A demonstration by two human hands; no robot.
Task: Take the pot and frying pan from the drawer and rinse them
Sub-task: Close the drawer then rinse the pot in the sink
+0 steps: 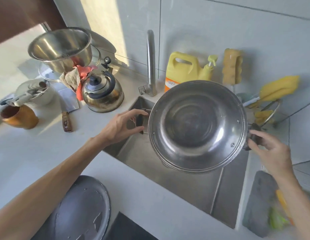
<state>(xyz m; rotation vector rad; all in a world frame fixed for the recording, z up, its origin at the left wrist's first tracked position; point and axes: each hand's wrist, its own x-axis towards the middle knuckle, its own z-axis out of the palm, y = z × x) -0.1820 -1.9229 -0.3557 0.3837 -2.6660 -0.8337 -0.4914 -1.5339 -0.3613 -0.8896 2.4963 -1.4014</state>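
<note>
A large steel pot [197,127] hangs over the steel sink [194,187], its open mouth tilted toward me. My left hand [123,125] grips the black handle on its left side. My right hand [270,149] grips the black handle on its right side. A dark grey frying pan [81,210] lies on the white counter at the bottom left, its surface wet with drops. The tap [150,63] stands behind the sink, and no water is seen running from it.
A steel kettle [103,94], a steel bowl on a lid [62,47], rags, a knife [67,121] and jars crowd the counter at left. Yellow detergent [183,70], sponges and a wire rack [270,111] stand at right. A grey mat [261,203] lies right of the sink.
</note>
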